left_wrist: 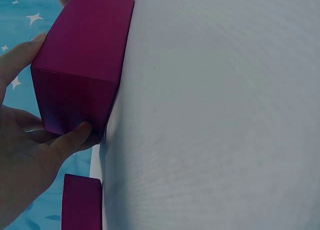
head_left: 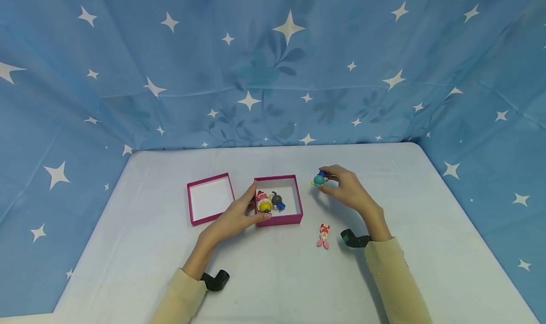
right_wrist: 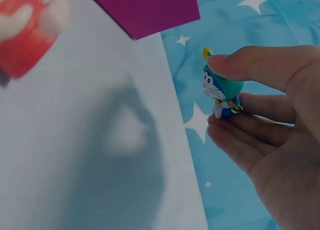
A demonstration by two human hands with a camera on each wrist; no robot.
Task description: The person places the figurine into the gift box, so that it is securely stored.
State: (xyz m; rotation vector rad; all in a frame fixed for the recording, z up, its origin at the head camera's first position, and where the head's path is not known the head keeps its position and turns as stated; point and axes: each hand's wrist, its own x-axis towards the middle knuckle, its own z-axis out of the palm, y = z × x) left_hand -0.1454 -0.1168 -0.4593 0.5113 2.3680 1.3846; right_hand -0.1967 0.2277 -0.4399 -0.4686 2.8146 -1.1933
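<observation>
My left hand [head_left: 233,220] grips the left side of a magenta box [head_left: 279,220] with a white inside, thumb at the front corner. The left wrist view shows the same box [left_wrist: 85,40] from outside. Inside lie a pink-and-yellow figurine [head_left: 264,203] and a dark grey-and-blue figurine [head_left: 277,201], side by side at the left. Right of the box, my right hand [head_left: 350,190] pinches a small cat figurine [right_wrist: 225,85] with a teal hat between thumb and fingers, held above the table. A pink-and-red figurine [head_left: 324,236] lies on the table, nearer me.
A shallow magenta-rimmed lid [head_left: 189,204] lies inner side up, left of the box. Black wrist mounts [head_left: 216,281] sit on both wrists. The white tabletop [head_left: 277,276] ends at a blue curtain [head_left: 264,68] with white stars.
</observation>
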